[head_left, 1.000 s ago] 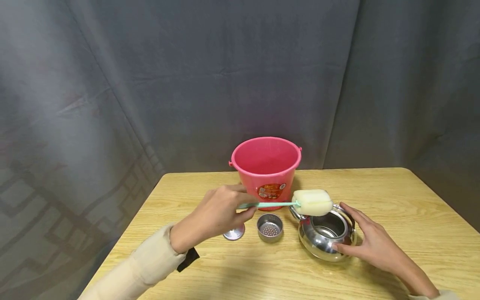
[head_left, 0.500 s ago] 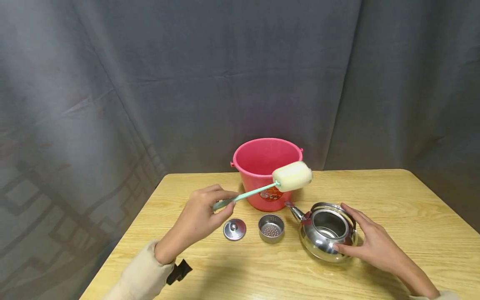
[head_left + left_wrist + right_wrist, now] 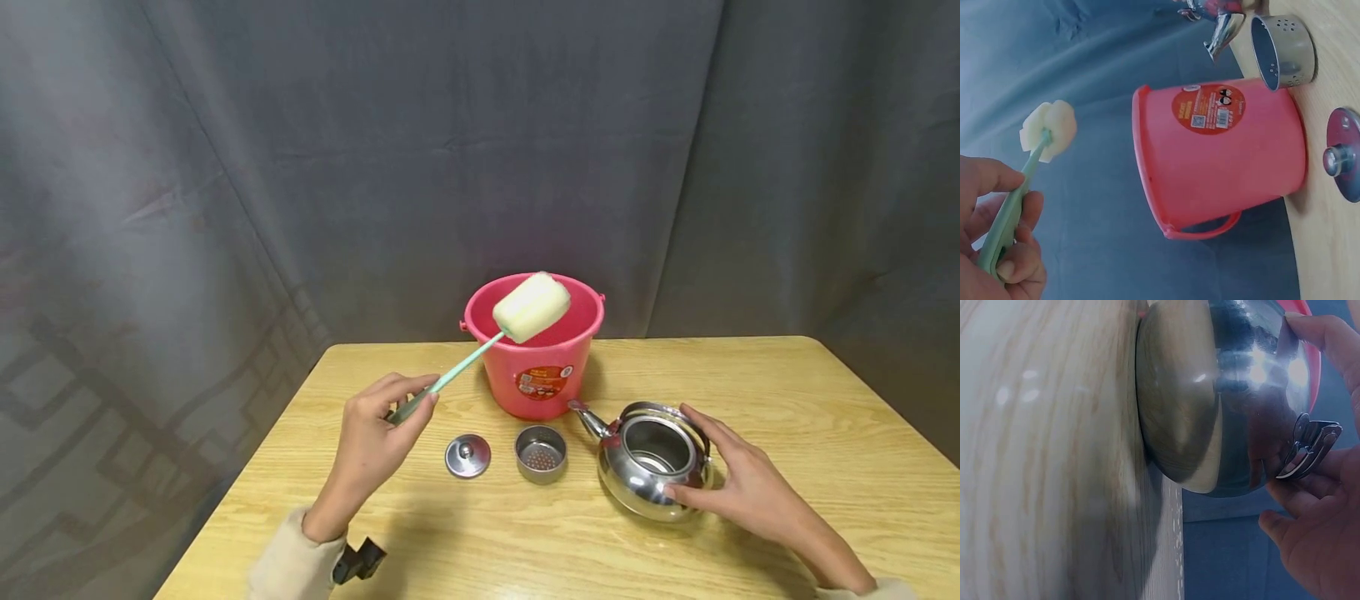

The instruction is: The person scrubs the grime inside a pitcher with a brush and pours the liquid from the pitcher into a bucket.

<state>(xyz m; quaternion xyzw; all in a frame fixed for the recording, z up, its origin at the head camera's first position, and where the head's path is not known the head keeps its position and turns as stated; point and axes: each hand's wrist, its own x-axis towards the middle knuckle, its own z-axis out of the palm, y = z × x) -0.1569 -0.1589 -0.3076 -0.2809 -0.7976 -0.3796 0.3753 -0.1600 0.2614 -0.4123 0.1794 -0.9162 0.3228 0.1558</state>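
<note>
My left hand point(image 3: 367, 446) pinches the green handle of a sponge bottle brush point(image 3: 531, 308), tilted up to the right. Its pale sponge head point(image 3: 1050, 130) appears in front of the bucket's mouth in the head view; in the left wrist view it is well apart from the bucket. At the right, my right hand point(image 3: 761, 496) grips a shiny steel kettle point(image 3: 637, 486) on the table, thumb on its near side and fingers at the far side by the raised handle. The kettle's top is uncovered, and its spout points left. Its round side point(image 3: 1247, 419) fills much of the right wrist view.
A pink bucket point(image 3: 517, 371) stands at the table's back, just beyond the kettle spout. In front of it are a steel strainer basket point(image 3: 541, 467) and a small knobbed lid point(image 3: 461, 461). Behind the wooden table point(image 3: 525, 550) hangs a grey curtain point(image 3: 420, 167).
My left hand has moved left with the brush, whose sponge head has risen from above the kettle to in front of the bucket's mouth. My right hand and the kettle stay in place.
</note>
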